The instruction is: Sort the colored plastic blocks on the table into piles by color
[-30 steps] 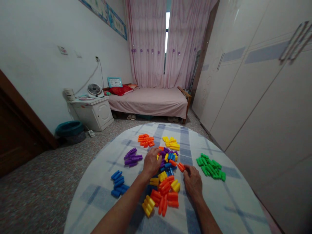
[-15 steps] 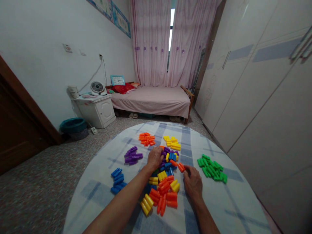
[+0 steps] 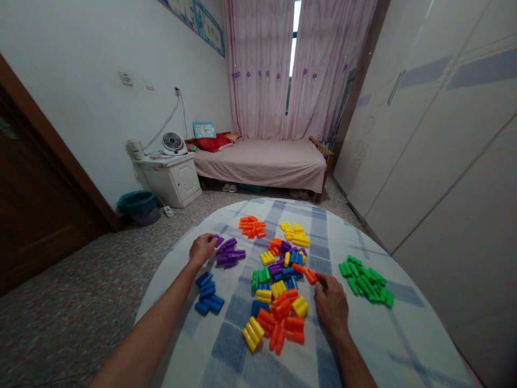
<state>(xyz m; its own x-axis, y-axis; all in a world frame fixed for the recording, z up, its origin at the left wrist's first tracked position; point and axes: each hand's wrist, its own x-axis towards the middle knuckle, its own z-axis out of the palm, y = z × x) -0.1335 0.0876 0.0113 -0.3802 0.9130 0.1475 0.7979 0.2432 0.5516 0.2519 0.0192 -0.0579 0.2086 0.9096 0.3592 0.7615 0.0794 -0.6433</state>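
My left hand (image 3: 202, 249) reaches to the left side of the round table, at the edge of the purple block pile (image 3: 231, 254). Its fingers are curled around a purple block (image 3: 214, 237). My right hand (image 3: 332, 303) lies on the checked tablecloth (image 3: 363, 345). Its fingertips touch an orange block (image 3: 311, 276) at the right edge of the mixed-colour heap (image 3: 280, 285), and it grips nothing. Sorted piles ring the heap: blue (image 3: 208, 293), orange (image 3: 250, 226), yellow (image 3: 297, 235) and green (image 3: 365, 280).
Beyond the table stands a bed (image 3: 266, 161) under pink curtains. A white bedside cabinet (image 3: 173, 180) with a small fan and a teal basin (image 3: 137, 203) are on the left. White wardrobe doors (image 3: 444, 161) fill the right side, and a dark wooden door (image 3: 36, 205) is at the left.
My left hand has moved from the top of the mixed heap leftward to the purple pile. The right hand has stayed by the orange block. The camera has shifted left.
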